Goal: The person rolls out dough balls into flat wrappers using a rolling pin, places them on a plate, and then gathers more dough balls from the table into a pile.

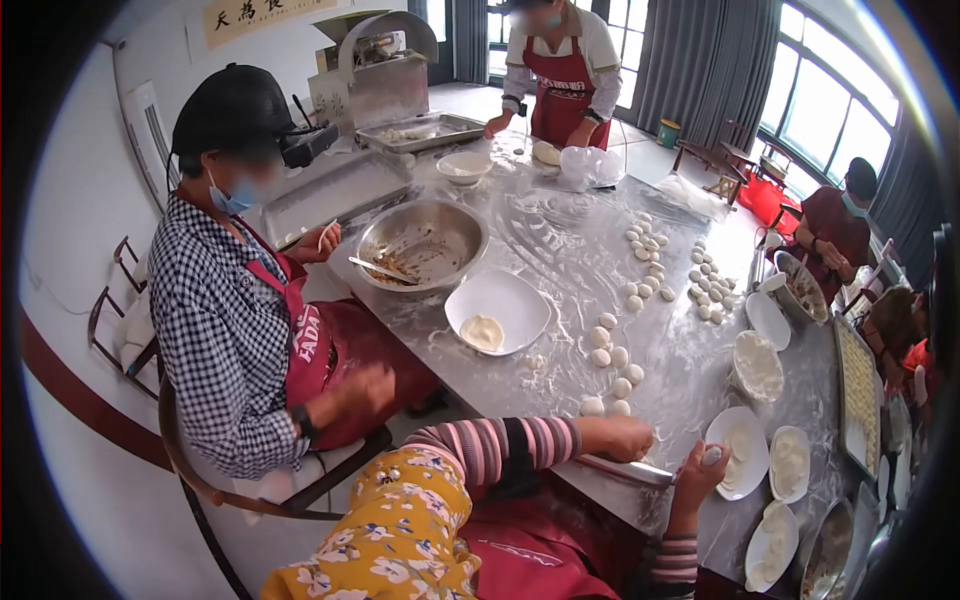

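Observation:
My left hand [622,438] is at the table's front edge, its fingers closed, what they hold too small to name. To its right, my right hand [697,473] is closed round the end of a rolling pin [630,470], which lies low along the edge. Just beyond my left hand, round dough pieces [620,387] trail away across the floury metal table [560,240]. A white plate with pale dough wrappers [738,440] stands beside my right hand.
At the left a seated co-worker [225,330] faces a steel bowl of filling [424,240]. Closer stands a white bowl [498,300] with dough in it. Another co-worker [566,80] stands at the far end. Bowls and a tray [857,395] line the right side.

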`<state>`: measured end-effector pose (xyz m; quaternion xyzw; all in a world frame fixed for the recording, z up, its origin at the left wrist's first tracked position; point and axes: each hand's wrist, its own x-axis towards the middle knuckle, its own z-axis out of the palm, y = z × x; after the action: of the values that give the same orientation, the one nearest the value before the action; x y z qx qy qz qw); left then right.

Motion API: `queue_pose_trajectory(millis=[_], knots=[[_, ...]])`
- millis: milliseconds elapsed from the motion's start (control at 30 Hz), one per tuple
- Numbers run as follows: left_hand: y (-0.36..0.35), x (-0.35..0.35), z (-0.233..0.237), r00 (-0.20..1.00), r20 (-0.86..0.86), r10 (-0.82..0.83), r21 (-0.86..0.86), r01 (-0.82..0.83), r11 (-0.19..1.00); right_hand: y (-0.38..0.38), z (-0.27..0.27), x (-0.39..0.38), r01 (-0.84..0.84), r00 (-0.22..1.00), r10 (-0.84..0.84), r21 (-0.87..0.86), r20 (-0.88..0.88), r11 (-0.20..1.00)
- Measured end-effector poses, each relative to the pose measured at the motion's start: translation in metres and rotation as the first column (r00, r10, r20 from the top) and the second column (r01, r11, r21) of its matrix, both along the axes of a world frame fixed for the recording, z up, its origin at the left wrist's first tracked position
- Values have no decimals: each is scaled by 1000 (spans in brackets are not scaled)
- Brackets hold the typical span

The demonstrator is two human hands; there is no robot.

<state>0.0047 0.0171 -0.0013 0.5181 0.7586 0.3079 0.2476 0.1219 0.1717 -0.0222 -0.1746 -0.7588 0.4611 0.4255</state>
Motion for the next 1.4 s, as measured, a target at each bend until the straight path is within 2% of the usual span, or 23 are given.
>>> queue_pose_trajectory(millis=[67, 133, 200, 233, 333, 367, 467, 533, 567, 633, 733, 767, 800, 867, 933, 967, 1033, 1200, 1233, 1267, 1300, 1367, 1400], knots=[[0, -7, -8, 996, -65, -65, -37, 63, 997, -16, 16, 19, -3, 999, 9, -146, 44, 989], [-3, -9, -10, 983, -120, -139, -77, 130, 988, -28, 21, 39, 32, 998, -25, -143, 52, 989], [-12, -8, -16, 998, 68, -12, 30, 10, 999, -31, 8, 61, 32, 999, -28, -147, 30, 989], [-15, -9, -14, 997, 76, -26, 23, 24, 999, -30, 7, 59, 47, 998, -42, -154, 38, 987], [-23, 0, 4, 998, 52, -34, 8, 34, 999, -9, -8, 36, 94, 992, -97, 44, 79, 995], [-19, -1, 4, 1000, 15, -20, -22, 20, 1000, 0, -17, 25, 114, 992, -120, 144, 38, 983], [-6, 0, 13, 999, -28, -17, -107, 14, 994, -8, 16, -8, 209, 978, -197, 386, -70, 898], [-3, -2, 7, 1000, -5, -29, -117, 29, 993, -1, 5, -1, 141, 989, -150, 275, 12, 951], [-3, -1, 10, 998, -46, -47, -180, 38, 983, -7, 10, 9, 107, 993, -114, 144, 40, 984], [-6, -5, -6, 994, -75, -80, -130, 70, 989, -13, 3, 38, 88, 994, -91, 53, 54, 995], [-16, -8, -6, 988, 157, -1, -49, 9, 999, -29, 0, 71, 94, 995, -93, -28, 42, 995], [-18, -7, -3, 968, 252, 11, -64, 6, 998, -29, -2, 69, 106, 993, -104, -34, 50, 994], [-18, -4, -3, 967, 256, 3, -71, 15, 997, -26, -3, 63, 133, 990, -134, 23, 40, 991], [-17, 0, 1, 989, 136, -61, -7, 62, 998, -17, 5, 39, 161, 986, -166, 143, 26, 977], [-9, 0, -1, 999, 44, -26, -7, 27, 1000, -6, 12, 5, 196, 980, -198, 313, -27, 929], [-5, 0, -3, 999, -44, 12, -2, -12, 1000, -3, 10, -8, 204, 978, -204, 309, -34, 929], [1, -2, 0, 998, -50, 28, -53, -31, 998, -1, 12, -23, 138, 990, -138, 203, -12, 969], [-4, -3, 6, 997, 3, -79, -42, 79, 996, -20, 9, 34, 183, 981, -193, 258, 13, 949], [-7, -3, 6, 997, 13, -74, -39, 75, 996, -27, 3, 52, 173, 981, -183, 148, 61, 974], [-10, -3, 5, 991, 136, -5, -45, 11, 999, -30, 1, 61, 166, 980, -169, 34, 106, 986], [-12, -2, 5, 966, 252, 62, -63, -48, 997, -29, 2, 61, 165, 980, -168, 32, 109, 986], [-14, 2, 4, 963, 266, 34, -90, -11, 996, -31, 2, 61, 164, 985, -166, 56, 42, 985], [-14, 5, 2, 977, 214, 5, -32, 2, 999, -29, 16, 47, 216, 975, -222, 211, 6, 953]])
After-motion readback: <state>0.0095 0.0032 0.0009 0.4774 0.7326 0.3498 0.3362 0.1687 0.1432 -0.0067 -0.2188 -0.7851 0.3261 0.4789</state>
